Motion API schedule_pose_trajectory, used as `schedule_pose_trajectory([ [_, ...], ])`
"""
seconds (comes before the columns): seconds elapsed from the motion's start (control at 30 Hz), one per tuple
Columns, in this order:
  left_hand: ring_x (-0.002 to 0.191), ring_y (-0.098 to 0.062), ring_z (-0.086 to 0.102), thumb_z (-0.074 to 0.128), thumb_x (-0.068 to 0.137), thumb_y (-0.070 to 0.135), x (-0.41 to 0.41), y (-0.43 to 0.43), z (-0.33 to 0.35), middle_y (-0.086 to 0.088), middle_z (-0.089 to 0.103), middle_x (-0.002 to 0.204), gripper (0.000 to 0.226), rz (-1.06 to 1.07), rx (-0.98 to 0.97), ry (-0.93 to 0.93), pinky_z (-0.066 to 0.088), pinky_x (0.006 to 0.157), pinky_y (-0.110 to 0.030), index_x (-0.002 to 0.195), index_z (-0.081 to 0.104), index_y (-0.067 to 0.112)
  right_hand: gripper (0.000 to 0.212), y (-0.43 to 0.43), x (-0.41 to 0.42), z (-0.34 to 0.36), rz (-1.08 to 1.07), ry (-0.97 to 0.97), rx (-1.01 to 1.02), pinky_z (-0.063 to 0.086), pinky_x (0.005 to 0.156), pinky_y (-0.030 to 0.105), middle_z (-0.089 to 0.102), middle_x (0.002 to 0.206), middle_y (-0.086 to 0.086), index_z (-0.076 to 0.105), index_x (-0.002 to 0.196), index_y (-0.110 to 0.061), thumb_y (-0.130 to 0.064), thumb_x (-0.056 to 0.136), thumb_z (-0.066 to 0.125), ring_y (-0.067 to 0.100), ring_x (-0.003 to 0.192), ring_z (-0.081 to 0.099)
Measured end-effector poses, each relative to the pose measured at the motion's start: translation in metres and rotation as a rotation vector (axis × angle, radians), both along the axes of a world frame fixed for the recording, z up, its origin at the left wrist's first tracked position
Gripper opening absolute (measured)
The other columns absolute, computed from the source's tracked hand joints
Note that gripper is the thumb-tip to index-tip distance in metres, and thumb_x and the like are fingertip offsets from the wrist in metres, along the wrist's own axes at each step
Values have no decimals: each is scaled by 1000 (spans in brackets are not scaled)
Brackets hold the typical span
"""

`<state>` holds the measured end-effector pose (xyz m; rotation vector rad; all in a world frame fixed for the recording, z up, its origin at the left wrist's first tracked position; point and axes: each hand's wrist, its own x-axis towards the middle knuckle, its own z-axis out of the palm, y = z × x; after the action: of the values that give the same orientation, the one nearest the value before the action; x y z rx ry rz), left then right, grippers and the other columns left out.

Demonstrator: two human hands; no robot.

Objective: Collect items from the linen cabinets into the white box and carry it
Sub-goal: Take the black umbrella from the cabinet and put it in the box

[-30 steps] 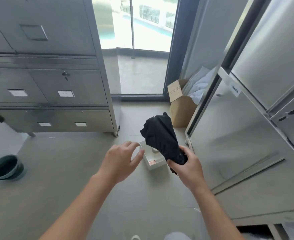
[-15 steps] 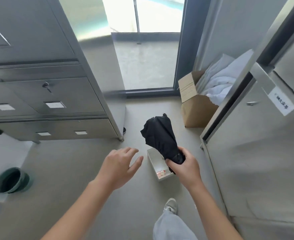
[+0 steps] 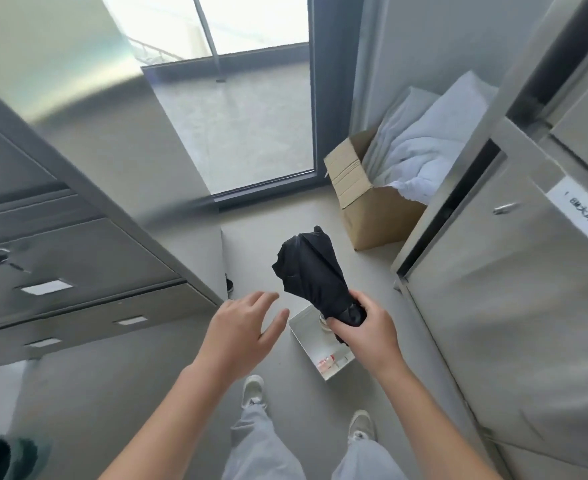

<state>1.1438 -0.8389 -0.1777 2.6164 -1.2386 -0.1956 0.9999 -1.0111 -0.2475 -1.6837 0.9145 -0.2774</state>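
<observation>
Steel cabinets point(image 3: 514, 306) flank the floor left & right, w/ a cardboard carton point(image 3: 365, 202) of white linen at the back and the white box point(image 3: 315, 348) low on the floor, right by the right-hand cabinet, a few small items inside. The umbrella point(image 3: 311, 268) (black, folded, canopy bunched and loose) hangs just above the box: prob. light, soft cloth over stiff ribs, so best held at the firm handle end. The right hand point(image 3: 365, 336) is clenched round exactly that end, canopy pointing up and away, while the left hand point(image 3: 242, 332) hovers beside it, fingers spread, holding nothing.
</observation>
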Motion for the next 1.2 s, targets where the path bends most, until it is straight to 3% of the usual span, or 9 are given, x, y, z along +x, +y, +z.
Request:
schedule_pose_trajectory([
  [0.23,98,-19,63,36,98,57,81,-10,-40,14,64,123,46,-270,69,78,40,89,-30,128,56,30,40,33,32,-26,-234,83,-18,58,74,40,68,88,-11,67,104,-40,-28,68,78,17,78,69],
  [0.33,101,-19,63,34,99,57,109,-12,-62,11,63,128,48,-381,129,81,40,90,-31,131,56,28,37,46,47,-45,-293,128,-16,57,75,39,69,87,-7,68,104,-33,-25,69,77,19,80,69],
  [0.53,99,-20,64,32,98,59,134,1,-95,10,64,125,50,-399,154,145,43,91,-33,129,56,28,37,70,61,-82,-345,181,7,55,77,37,68,91,-7,70,101,-26,-29,66,79,13,86,64],
  [0.67,104,-18,64,32,98,59,130,6,-130,10,64,124,50,-382,169,175,44,92,-34,128,57,27,38,72,64,-122,-346,189,34,55,78,37,70,93,-6,71,103,-31,-32,65,78,13,86,65],
  [0.83,101,-17,65,34,99,58,119,22,-198,10,65,121,46,-340,184,232,46,86,-35,125,56,28,39,82,63,-197,-348,191,72,58,76,46,71,91,2,71,108,-27,-26,71,80,24,83,67],
  [1.2,101,-19,65,34,98,58,129,7,-408,10,65,119,43,-347,192,264,47,86,-36,125,54,30,45,74,86,-387,-421,59,-25,57,84,45,70,103,-7,71,114,-29,-31,70,80,17,98,68],
])
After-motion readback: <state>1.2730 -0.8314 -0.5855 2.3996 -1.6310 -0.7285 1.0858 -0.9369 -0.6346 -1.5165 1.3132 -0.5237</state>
